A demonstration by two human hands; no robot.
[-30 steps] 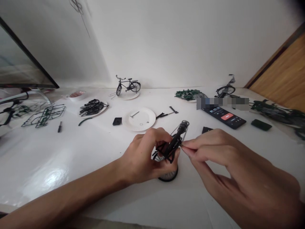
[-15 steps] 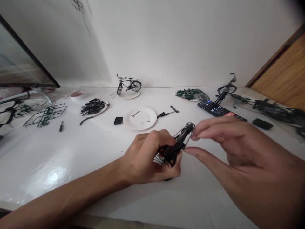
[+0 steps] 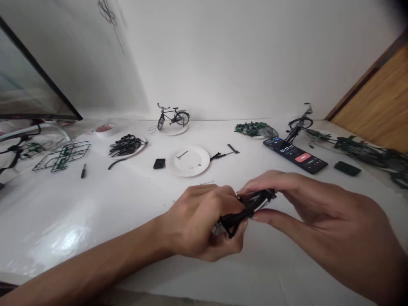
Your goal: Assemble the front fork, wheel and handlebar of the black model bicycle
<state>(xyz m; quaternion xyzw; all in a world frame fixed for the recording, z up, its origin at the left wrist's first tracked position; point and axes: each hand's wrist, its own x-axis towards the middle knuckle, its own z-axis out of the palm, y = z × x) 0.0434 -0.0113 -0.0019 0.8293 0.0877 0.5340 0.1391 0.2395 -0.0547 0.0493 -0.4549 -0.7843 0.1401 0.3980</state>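
Note:
My left hand [image 3: 207,221] is closed around a small black model bicycle part [image 3: 237,216] with a spoked wheel, near the table's front. My right hand [image 3: 306,208] pinches the far end of the same part, its thumb below and its fingers above. The part tilts up to the right, and much of it is hidden by my fingers. Beyond my hands lies a white paper plate [image 3: 188,168] with a thin strip and tiny pieces on it. Slender black pieces [image 3: 218,157] lie at the plate's right edge.
An assembled model bicycle [image 3: 174,116] stands at the back, another [image 3: 300,123] at the back right. A phone [image 3: 295,155], a dark green block [image 3: 347,168] and green parts [image 3: 251,128] lie right. Black parts [image 3: 127,145], green frames [image 3: 62,156] and a small screwdriver [image 3: 83,171] are left.
The model part has tipped lower and to the right. My right hand has moved from its tip to pinch along its sides. The view has shifted slightly.

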